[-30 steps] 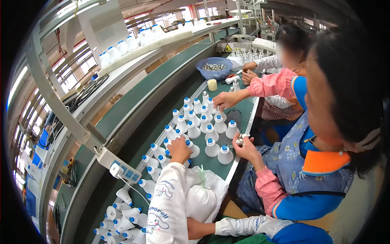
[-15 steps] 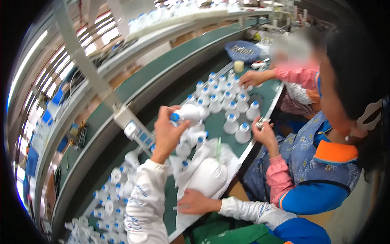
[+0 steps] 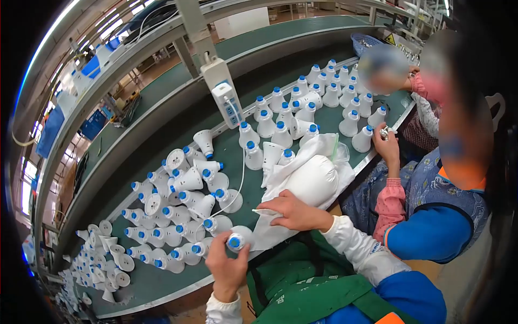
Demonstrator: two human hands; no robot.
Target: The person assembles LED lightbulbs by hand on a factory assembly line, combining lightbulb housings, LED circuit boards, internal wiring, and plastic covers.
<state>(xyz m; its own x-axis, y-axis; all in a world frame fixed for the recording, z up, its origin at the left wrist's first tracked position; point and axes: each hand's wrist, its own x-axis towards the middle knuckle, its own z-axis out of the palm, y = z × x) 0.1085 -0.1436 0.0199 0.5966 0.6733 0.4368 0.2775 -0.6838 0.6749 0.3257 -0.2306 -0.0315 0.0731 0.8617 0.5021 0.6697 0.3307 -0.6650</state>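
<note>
Near the front edge of the bench, my left hand (image 3: 227, 265) is closed around a white cone-shaped lamp housing (image 3: 241, 233), its blue-capped end facing up toward me. To its right, my right hand (image 3: 295, 211) pinches the near edge of a white plastic bag (image 3: 272, 229) between thumb and fingers. A large, smooth white rounded bulge (image 3: 314, 181) lies in the bag. Left of my hands, many similar blue-capped housings (image 3: 186, 213) lie on their sides on the green bench surface (image 3: 248, 194).
More housings (image 3: 280, 132) stand upright beyond the bag. A white socket box (image 3: 224, 100) on a post trails a cable. At right sits a co-worker in pink sleeves (image 3: 389, 202), small metal parts (image 3: 386, 131) in one hand. A blue basket (image 3: 364, 43) stands farther back.
My left hand has come down and toward me from above the bench with a housing in it. My right hand has moved from lying on the bag to its edge. The view has turned left.
</note>
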